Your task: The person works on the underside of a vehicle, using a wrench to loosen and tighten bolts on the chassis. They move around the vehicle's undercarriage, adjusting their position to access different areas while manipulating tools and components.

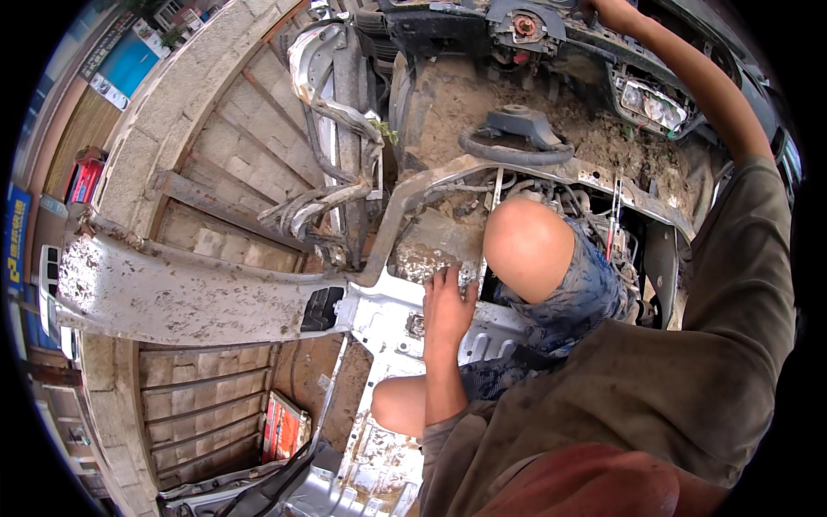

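Observation:
My left hand (448, 312) lies on the silver, dirt-spotted metal body (379, 314) of a stripped vehicle, with its fingers stretched forward at the edge of an opening. It holds nothing that I can see. At the top of the picture my right hand (613, 15) reaches to the black dashboard (439, 21), close to the bare steering column hub (525, 26). The picture's upper edge cuts this hand off and its fingers are mostly hidden. A dark steering wheel (517, 142) lies on the muddy floor between the dashboard and my bent knee (530, 246).
A bent metal pillar with dangling wrapped parts (332, 129) stands at the left. A long silver panel (198, 293) juts out over the truck bed's ribbed side (233, 129). Engine parts (560, 200) show beside my knee. A red-and-white box (284, 428) sits at the lower left.

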Motion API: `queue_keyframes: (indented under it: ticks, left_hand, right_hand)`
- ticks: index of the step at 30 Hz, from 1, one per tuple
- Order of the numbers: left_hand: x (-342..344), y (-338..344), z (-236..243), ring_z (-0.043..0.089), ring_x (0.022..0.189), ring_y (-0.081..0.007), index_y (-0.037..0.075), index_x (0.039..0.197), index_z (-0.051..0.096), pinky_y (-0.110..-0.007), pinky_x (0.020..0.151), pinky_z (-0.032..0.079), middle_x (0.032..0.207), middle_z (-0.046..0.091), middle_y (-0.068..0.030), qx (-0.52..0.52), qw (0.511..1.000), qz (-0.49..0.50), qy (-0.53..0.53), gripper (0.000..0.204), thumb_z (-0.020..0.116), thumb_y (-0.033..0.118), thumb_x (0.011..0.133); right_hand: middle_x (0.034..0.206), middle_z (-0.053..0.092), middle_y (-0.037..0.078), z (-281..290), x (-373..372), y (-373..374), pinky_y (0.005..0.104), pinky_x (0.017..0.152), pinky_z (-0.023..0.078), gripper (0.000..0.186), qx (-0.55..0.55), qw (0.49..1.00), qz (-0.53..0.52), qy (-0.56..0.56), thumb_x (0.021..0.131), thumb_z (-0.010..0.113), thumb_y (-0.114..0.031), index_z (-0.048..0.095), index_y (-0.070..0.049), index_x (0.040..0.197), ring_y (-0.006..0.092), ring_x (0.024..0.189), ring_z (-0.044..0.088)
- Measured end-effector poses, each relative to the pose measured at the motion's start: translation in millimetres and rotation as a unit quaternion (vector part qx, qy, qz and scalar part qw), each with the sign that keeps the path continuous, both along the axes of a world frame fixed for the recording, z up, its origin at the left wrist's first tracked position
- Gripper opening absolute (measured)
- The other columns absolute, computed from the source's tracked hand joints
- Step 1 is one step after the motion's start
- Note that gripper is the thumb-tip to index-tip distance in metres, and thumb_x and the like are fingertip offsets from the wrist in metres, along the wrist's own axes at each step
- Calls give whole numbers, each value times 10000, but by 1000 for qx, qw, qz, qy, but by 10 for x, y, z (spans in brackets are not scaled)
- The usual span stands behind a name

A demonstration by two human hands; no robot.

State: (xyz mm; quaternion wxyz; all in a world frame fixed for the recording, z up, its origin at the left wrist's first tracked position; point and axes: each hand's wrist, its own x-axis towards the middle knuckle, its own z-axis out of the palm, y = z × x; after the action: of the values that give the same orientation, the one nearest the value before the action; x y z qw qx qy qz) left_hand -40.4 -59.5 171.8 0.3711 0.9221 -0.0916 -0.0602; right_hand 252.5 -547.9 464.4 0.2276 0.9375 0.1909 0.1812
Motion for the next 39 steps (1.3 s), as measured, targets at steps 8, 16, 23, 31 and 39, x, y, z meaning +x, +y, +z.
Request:
queue_keyframes:
  ticks: [8, 16, 23, 31, 39]
  left_hand:
    - [-46, 37, 83, 504, 1207, -438, 17, 1321, 549, -490, 1021, 428, 1296, 557, -254, 9, 1000, 4, 7, 498, 671, 258, 903]
    - [-73, 16, 103, 510, 1212, -437, 17, 1325, 549, -487, 1024, 429, 1319, 555, -243, 6, 1000, 8, 10, 505, 667, 269, 903]
    - [-26, 33, 58, 512, 1212, -437, 31, 1330, 550, -486, 1027, 428, 1332, 552, -234, 9, 1000, 11, 25, 506, 666, 279, 905]
    - [104, -16, -60, 504, 1219, -435, 50, 1339, 544, -486, 1029, 429, 1333, 553, -224, 21, 998, -9, 50, 507, 668, 277, 902]
    - [135, 2, -28, 496, 1237, -437, 48, 1344, 542, -491, 1030, 428, 1326, 552, -239, 16, 998, -7, 61, 512, 658, 299, 913]
  right_hand:
    - [908, 670, 240, -5, -122, 449, 515, 811, 530, 341, 85, 968, -232, 34, 857, 616, -252, 585, 37, 1034, 420, 912, 662]
    - [896, 704, 173, -207, -79, 132, 462, 807, 532, 121, 60, 997, -28, 43, 752, 649, -154, 717, -97, 834, 365, 907, 658]
    - [843, 702, 203, -96, -279, 290, 478, 741, 547, 229, 204, 967, -150, -16, 809, 679, -263, 722, -64, 912, 398, 808, 679]
    - [914, 714, 209, -154, -263, 16, 456, 764, 548, 235, 241, 958, -151, -38, 820, 684, -234, 746, -89, 994, 392, 828, 680]
    - [796, 718, 105, 131, -632, 110, 346, 658, 551, 244, 468, 877, -106, 9, 828, 641, -63, 743, -66, 1050, 155, 674, 665]
